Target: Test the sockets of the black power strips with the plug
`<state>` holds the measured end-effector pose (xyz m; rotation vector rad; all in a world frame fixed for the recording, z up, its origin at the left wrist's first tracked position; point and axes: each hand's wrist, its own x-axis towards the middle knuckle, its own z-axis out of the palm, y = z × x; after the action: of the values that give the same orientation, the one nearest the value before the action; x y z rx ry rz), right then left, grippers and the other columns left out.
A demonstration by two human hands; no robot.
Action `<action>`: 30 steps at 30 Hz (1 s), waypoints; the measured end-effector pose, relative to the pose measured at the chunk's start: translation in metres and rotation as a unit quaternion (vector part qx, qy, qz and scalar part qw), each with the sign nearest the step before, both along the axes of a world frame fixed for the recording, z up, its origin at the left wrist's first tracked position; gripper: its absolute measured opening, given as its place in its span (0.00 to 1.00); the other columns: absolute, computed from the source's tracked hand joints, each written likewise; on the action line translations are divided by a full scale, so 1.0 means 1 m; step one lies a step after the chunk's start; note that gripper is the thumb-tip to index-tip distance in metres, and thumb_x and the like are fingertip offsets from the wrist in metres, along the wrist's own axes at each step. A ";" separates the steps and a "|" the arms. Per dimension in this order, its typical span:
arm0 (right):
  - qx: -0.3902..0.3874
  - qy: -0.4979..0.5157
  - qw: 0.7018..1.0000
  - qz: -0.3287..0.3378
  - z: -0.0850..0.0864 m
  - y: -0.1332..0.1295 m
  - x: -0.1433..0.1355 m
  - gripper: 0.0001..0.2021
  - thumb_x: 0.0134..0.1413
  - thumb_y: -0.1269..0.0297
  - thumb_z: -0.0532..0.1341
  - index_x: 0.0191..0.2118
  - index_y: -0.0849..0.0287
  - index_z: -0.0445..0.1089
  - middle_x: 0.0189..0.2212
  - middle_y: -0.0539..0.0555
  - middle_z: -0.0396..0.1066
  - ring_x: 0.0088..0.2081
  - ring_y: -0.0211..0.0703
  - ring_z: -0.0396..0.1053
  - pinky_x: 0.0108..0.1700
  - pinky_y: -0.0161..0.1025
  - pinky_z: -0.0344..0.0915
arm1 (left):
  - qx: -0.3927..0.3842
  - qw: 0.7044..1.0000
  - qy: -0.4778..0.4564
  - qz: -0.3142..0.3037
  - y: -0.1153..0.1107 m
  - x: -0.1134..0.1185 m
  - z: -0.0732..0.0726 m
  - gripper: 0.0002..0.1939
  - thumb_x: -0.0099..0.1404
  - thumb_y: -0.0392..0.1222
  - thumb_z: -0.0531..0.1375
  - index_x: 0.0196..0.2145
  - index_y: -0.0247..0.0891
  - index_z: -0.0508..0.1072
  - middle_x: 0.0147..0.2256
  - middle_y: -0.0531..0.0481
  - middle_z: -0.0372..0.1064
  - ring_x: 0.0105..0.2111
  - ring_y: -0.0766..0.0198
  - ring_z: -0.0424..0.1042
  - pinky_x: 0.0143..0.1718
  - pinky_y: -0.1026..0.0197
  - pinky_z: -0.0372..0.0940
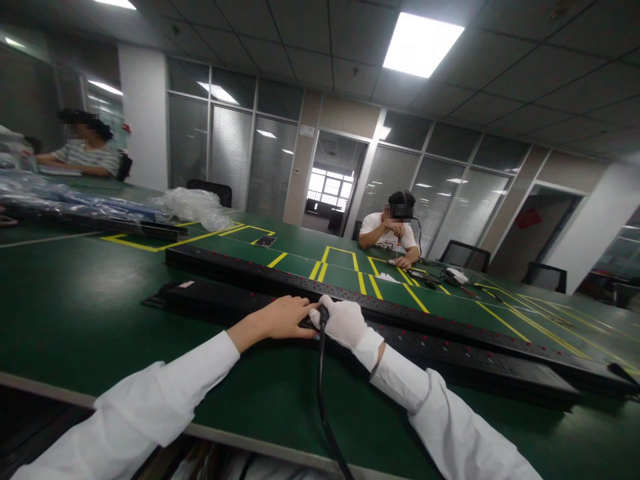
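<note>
At six o'clock, the right grip clasps the likely pliable cord; the left grip lies over the near strip, hold unclear. On the counter, that strip looks stiff, probably heavy, best held at both ends.

Your left arm angles in from the lower left in a white sleeve, while your right arm comes in from the lower right, sleeved alike. Your left hand is bare, palm down, its fingers pointing toward your right hand, which is white-gloved and curled in a grip. Bare wrist shows below the glove.
</note>
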<state>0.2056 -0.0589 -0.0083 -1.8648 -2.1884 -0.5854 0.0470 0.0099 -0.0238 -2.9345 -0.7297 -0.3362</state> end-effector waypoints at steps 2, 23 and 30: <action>0.008 -0.010 1.000 0.006 -0.001 0.000 0.000 0.19 0.55 0.49 0.43 0.40 0.55 0.63 0.25 0.52 0.70 0.28 0.39 0.68 0.27 0.33 0.50 | 0.003 1.000 0.004 0.000 -0.001 0.000 0.000 0.32 0.56 0.62 0.48 0.52 0.41 0.58 0.43 0.43 0.64 0.42 0.52 0.65 0.41 0.56 0.57; 0.001 0.002 1.000 -0.003 -0.002 0.004 0.001 0.19 0.54 0.48 0.45 0.40 0.54 0.63 0.25 0.51 0.71 0.28 0.38 0.67 0.26 0.32 0.48 | 0.016 1.000 0.007 0.000 0.000 0.000 0.000 0.32 0.56 0.64 0.47 0.52 0.41 0.58 0.43 0.43 0.65 0.41 0.54 0.66 0.40 0.57 0.57; 0.018 -0.012 1.000 0.018 -0.005 0.006 0.004 0.19 0.54 0.48 0.45 0.39 0.54 0.63 0.24 0.51 0.70 0.27 0.39 0.67 0.26 0.33 0.48 | 0.011 1.000 0.007 -0.001 0.000 0.000 0.000 0.32 0.56 0.63 0.47 0.53 0.41 0.56 0.43 0.44 0.65 0.40 0.53 0.66 0.40 0.57 0.57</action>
<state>0.2099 -0.0531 -0.0135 -1.8047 -2.2070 -0.6401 0.0472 0.0099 -0.0240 -2.9137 -0.7173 -0.3208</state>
